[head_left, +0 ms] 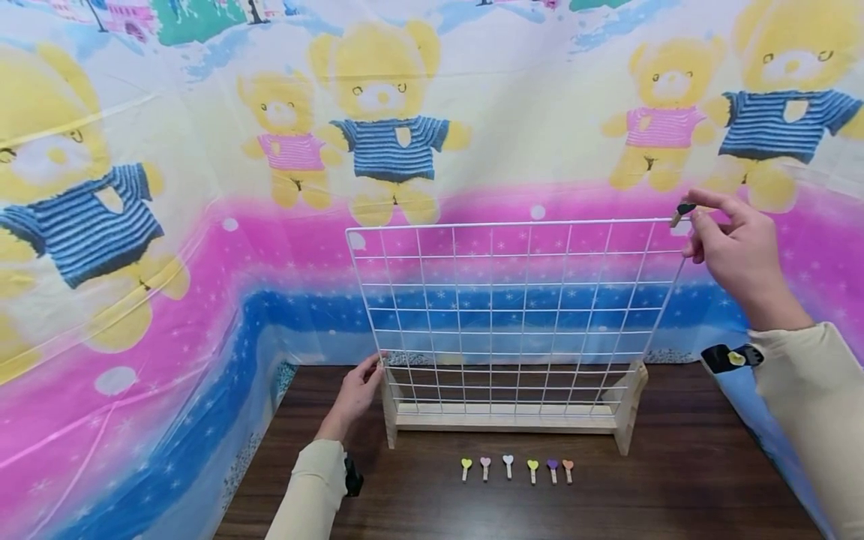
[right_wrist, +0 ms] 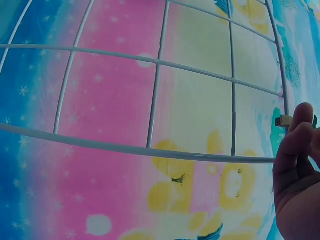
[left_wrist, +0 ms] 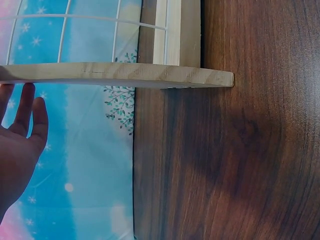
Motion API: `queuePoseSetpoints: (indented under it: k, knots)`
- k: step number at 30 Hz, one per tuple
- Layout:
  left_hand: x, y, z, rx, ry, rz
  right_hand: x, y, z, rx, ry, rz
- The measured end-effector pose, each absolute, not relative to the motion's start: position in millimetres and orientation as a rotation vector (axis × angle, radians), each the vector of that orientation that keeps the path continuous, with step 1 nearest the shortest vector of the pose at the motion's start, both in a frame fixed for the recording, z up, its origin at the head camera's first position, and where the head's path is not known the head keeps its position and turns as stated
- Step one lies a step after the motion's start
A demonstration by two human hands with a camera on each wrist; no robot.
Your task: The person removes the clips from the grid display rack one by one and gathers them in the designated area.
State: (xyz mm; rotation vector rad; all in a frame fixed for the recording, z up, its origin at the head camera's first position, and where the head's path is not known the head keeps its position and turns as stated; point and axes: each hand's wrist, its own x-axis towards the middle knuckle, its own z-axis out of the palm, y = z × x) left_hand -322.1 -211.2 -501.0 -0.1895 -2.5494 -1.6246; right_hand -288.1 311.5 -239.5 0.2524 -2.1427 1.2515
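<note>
A white wire grid panel [head_left: 491, 309] stands upright in a pale wooden stand [head_left: 506, 422]. My right hand [head_left: 739, 244] pinches a small wooden clothespin [head_left: 680, 215] with a dark green top at the panel's upper right corner. Its wooden tip meets the top wire in the right wrist view, where fingers cover much of the clothespin [right_wrist: 285, 120]. Low on the opposite side, my left hand [head_left: 355, 397] touches the stand's left upright. The left wrist view shows loosely extended fingers against this wooden upright [left_wrist: 150, 74]; the thumb is hidden there.
In front of the stand, several heart-topped clothespins lie in a row on the dark wooden table [head_left: 418, 502], among them a white one [head_left: 508, 464] and a purple one [head_left: 553, 469]. A bear-print cloth [head_left: 540, 150] hangs behind and on the left.
</note>
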Motion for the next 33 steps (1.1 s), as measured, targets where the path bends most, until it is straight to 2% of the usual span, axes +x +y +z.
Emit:
queuePoseSetpoints:
  k: [8,33]
  knots:
    - [-323.2,-211.2,-502.7,-0.204,-2.532,-1.657,-292.7,310.6,-235.6,0.402,-2.159,1.389]
    - [-323.7,-212.1,-503.6,-0.203,-2.536,-1.648,-296.1,311.6,-232.5,0.380,-2.090,1.554]
